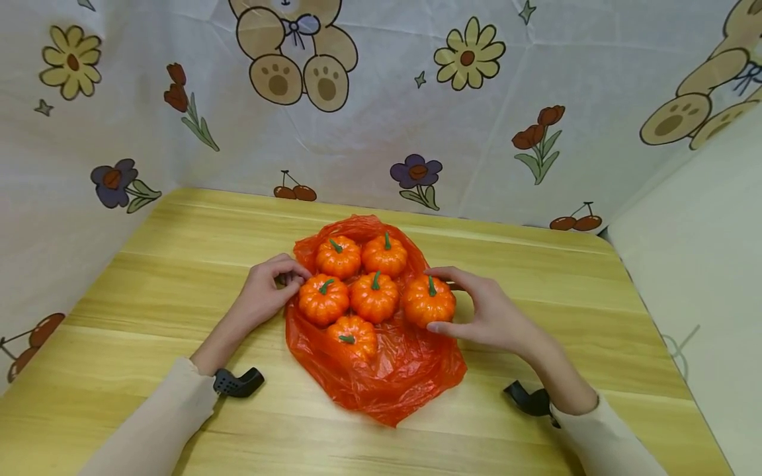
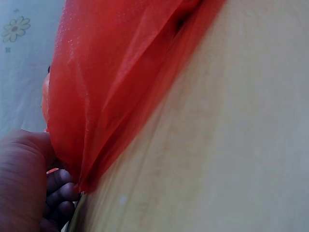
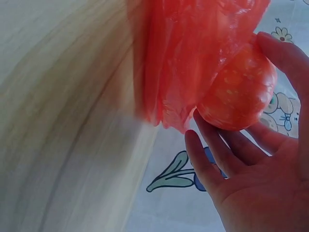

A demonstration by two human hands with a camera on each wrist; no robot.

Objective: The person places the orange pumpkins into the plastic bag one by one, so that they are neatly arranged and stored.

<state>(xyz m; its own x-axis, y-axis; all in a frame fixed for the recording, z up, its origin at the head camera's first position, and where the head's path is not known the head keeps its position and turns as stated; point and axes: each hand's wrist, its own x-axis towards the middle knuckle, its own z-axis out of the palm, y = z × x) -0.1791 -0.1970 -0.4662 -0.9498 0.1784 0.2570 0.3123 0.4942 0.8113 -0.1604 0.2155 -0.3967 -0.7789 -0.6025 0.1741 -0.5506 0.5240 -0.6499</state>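
Several small orange toy pumpkins with green stems, one of them the middle pumpkin (image 1: 375,297), sit on a spread red plastic bag (image 1: 393,390). My left hand (image 1: 272,289) pinches the bag's left edge beside the leftmost pumpkin (image 1: 323,299). In the left wrist view the bag (image 2: 106,77) rises in folds from the fingers of that hand (image 2: 24,179). At the bag's right side, my right hand (image 1: 491,311) grips the rightmost pumpkin (image 1: 428,303) between thumb and fingers. The right wrist view shows that pumpkin (image 3: 239,92) partly behind the red film, with the right hand (image 3: 265,179) around it.
The bag lies on a light wooden table (image 1: 178,297). A white cloth printed with bears and flowers (image 1: 369,132) hangs behind the table and to its left. On the right stands a pale plain panel (image 1: 696,251). Black wrist devices, such as the left one (image 1: 238,383), sit near both cuffs.
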